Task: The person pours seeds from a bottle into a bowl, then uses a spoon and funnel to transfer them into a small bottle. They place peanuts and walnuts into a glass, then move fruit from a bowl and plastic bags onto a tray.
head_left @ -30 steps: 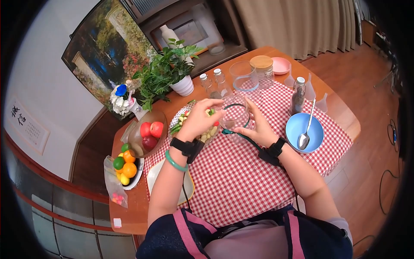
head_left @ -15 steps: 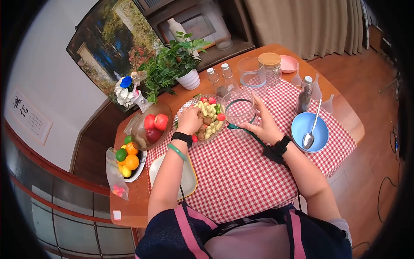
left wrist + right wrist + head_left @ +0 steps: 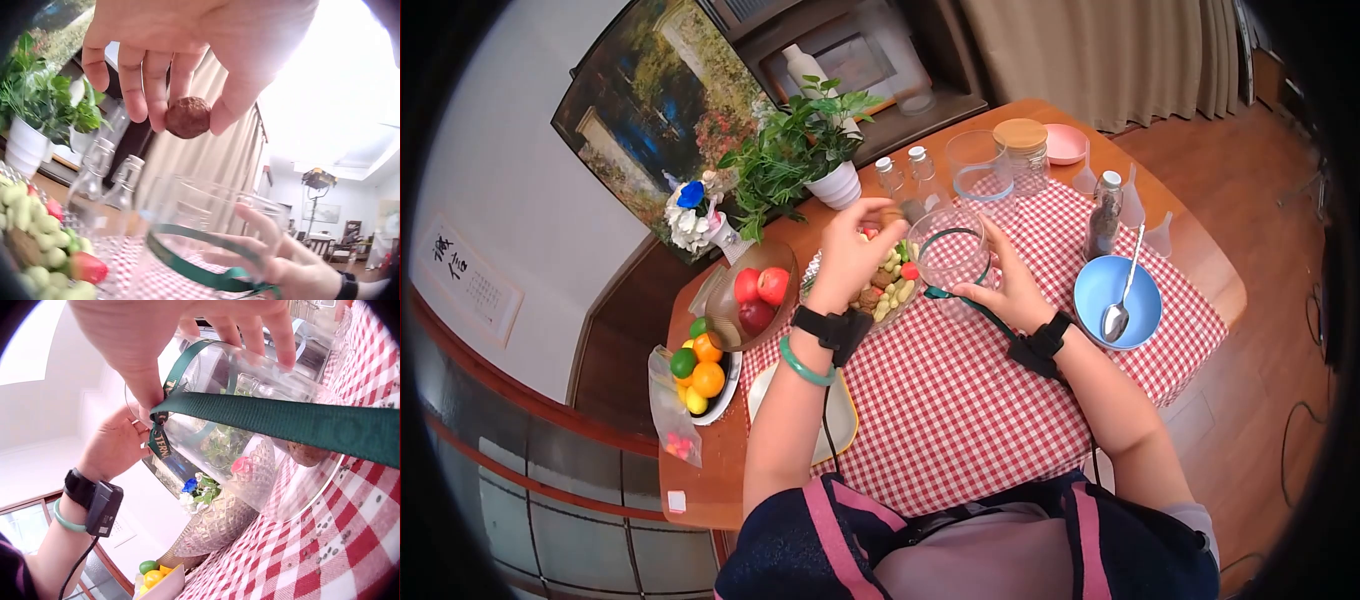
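My left hand (image 3: pixel 855 255) pinches a brown, wrinkled walnut (image 3: pixel 187 117) between thumb and fingertips, above and beside the mouth of a clear cup (image 3: pixel 945 262). A dark green ribbon (image 3: pixel 269 419) is tied around the cup near its rim, its end trailing. My right hand (image 3: pixel 1017 290) grips the cup from the side, and the cup stands on the checked cloth. Inside, at the bottom, lies another walnut (image 3: pixel 304 454), partly behind the ribbon. Below my left hand, a cut-glass platter (image 3: pixel 212 528) holds peanuts (image 3: pixel 890 297), walnuts and strawberries, partly hidden by that hand.
To the right stands a blue bowl (image 3: pixel 1145 325) with a spoon (image 3: pixel 1118 315), beside a stoppered bottle (image 3: pixel 1104 220). Behind the cup are two small bottles, a clear container (image 3: pixel 980 165) and a wooden-lidded jar (image 3: pixel 1022 160). Fruit bowls and a pale tray (image 3: pixel 830 440) lie left.
My left hand went from beside the cup down into the platter, and is now back up by the cup's rim with a walnut. The right hand keeps its grip on the cup.
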Demonstrator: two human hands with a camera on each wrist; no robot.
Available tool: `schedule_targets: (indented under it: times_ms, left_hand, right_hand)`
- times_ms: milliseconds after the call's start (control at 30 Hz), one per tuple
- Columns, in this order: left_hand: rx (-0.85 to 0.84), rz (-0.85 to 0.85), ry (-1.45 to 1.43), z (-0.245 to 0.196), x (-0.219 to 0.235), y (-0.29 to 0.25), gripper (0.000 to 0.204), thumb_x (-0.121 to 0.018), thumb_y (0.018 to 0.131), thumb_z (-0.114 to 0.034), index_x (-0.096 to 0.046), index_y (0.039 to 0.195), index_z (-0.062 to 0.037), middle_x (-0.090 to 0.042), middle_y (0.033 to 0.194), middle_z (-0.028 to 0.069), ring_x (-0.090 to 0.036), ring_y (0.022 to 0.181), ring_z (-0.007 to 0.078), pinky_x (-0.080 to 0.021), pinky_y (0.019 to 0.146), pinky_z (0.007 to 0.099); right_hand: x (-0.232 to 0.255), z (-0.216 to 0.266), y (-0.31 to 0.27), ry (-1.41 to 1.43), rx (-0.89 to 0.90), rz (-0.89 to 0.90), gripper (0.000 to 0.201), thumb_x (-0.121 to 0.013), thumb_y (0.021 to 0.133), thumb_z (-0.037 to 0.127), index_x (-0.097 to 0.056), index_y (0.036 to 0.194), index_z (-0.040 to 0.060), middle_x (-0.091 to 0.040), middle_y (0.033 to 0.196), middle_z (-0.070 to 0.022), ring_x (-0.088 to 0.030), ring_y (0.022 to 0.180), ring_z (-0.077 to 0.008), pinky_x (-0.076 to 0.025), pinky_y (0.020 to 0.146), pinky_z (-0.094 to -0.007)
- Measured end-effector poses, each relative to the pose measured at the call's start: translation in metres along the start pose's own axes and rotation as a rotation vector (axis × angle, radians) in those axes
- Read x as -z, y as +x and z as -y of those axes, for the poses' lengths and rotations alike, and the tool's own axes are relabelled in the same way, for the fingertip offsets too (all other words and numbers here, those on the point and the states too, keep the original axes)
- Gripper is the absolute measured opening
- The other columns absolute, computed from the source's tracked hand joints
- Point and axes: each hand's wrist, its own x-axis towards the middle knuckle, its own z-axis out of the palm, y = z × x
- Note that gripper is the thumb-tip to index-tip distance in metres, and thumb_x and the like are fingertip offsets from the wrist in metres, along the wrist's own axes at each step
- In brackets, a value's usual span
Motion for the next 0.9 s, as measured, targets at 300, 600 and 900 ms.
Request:
schedule_targets:
  times_ms: [300,600,900]
  left_hand:
    - [-0.028,0.061,0.016,0.002,-0.011,-0.005,0.035,-0.071,0.080,-0.024,-0.064,0.106,-0.0010,-0.067,0.088,0.0111,-0.064,0.085,0.0189,-0.049,0.079,0.0322]
    - [0.340,0.400,0.597,0.065,0.027,-0.042,0.033,-0.073,0.069,-0.026,-0.068,0.099,-0.0137,-0.069,0.092,0.0041,-0.064,0.091,0.0234,-0.040,0.079,0.0401]
    - [0.291,0.403,0.800,0.085,0.009,-0.044,0.029,-0.068,0.070,-0.018,-0.068,0.099,-0.0147,-0.067,0.099,0.0102,-0.063,0.094,0.0282,-0.042,0.086,0.0444]
  right_hand:
    - [0.002,0.001,-0.002,-0.068,-0.010,0.013,0.098,-0.080,0.072,0.015,-0.017,0.147,0.0064,-0.031,0.146,-0.0174,-0.034,0.134,-0.0284,-0.034,0.107,-0.0408]
    - [0.003,0.008,-0.001,-0.044,-0.043,0.017,0.099,-0.081,0.071,0.026,-0.020,0.145,0.0015,-0.032,0.144,-0.0235,-0.034,0.134,-0.0331,-0.029,0.110,-0.0401]
    - [0.002,0.004,-0.001,-0.045,-0.028,0.007,0.097,-0.080,0.071,0.026,-0.021,0.144,0.0001,-0.033,0.143,-0.0237,-0.036,0.132,-0.0327,-0.031,0.109,-0.0394]
